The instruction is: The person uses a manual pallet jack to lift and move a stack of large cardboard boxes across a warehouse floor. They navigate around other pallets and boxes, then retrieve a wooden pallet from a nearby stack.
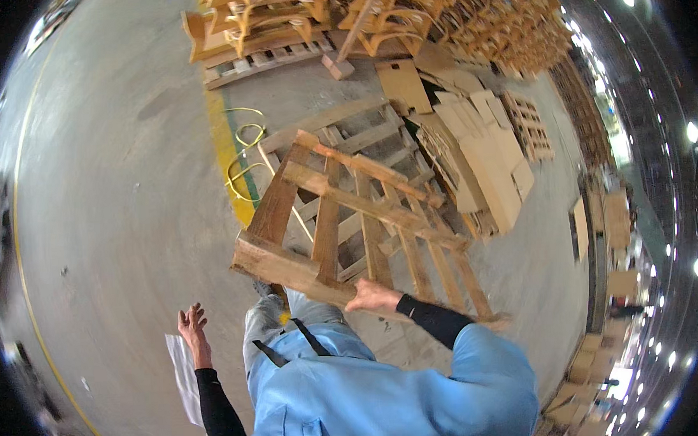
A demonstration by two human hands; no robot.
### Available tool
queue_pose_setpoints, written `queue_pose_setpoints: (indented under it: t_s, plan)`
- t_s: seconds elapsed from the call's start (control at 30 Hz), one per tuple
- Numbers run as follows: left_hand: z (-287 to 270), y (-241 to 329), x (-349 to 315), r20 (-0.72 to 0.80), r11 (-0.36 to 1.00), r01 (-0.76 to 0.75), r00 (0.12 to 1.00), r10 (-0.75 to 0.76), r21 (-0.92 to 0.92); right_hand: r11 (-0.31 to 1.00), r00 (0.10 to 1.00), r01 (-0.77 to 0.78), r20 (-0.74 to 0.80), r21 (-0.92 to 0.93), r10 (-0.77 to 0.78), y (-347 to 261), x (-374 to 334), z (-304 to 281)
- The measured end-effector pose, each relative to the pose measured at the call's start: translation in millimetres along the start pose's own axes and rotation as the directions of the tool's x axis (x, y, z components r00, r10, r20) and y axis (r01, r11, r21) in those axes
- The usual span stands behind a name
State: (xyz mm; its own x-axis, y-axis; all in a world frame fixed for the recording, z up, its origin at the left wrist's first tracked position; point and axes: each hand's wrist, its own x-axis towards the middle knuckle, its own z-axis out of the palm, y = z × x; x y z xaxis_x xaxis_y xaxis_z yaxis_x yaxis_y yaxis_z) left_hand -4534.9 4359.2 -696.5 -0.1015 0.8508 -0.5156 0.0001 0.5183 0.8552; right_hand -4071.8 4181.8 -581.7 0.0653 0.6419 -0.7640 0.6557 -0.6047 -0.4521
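My right hand (373, 296) is closed on the near edge of a wooden pallet (368, 207), which is tilted up in front of my legs. Slats and long boards show with gaps between them. Beneath and beyond it, a second, greyer pallet (375, 136) lies on the floor, partly hidden. Off to the left, my left hand (192, 324) is held out in the air, fingers apart and nothing in it. A white sheet (183, 375) shows beside that forearm; whether it lies on the floor or hangs, I cannot tell.
Yellow strapping (241, 164) loops over a painted yellow floor stripe (223, 145). Flattened cardboard (493, 153) is piled right of the pallets, beside another small pallet (527, 124). Stacked curved wooden frames (262, 19) stand on a pallet (268, 62) at the far side.
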Motion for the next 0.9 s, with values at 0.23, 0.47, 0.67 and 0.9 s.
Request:
queue_pose_setpoints:
  t_s: [0.23, 0.47, 0.67, 0.9]
  plan:
    - [-107.7, -148.1, -196.8, -0.27, 0.979, 0.203, 0.944, -0.188, 0.026, 0.99, 0.995, 0.095, -0.024, -0.105, -0.098, 53.4, -63.2, 78.5]
    - [-51.5, -160.8, -355.1, -0.327, 0.976, -0.119, 0.943, 0.054, -0.182, 0.993, 0.986, 0.117, 0.121, -0.009, -0.116, 108.1, -172.6, 110.4]
    - [3.5, -83.7, -459.5, -0.135, 0.841, -0.54, 0.834, 0.535, -0.003, 0.93, 0.944, 0.291, 0.226, -0.223, -0.241, 142.8, -302.2, 137.9]
    - [-61.2, -139.6, -579.1, 0.194, 0.925, -0.308, 0.944, 0.268, 0.224, 0.895, 0.909, 0.304, 0.382, -0.326, -0.17, 162.6, -379.7, 221.4]
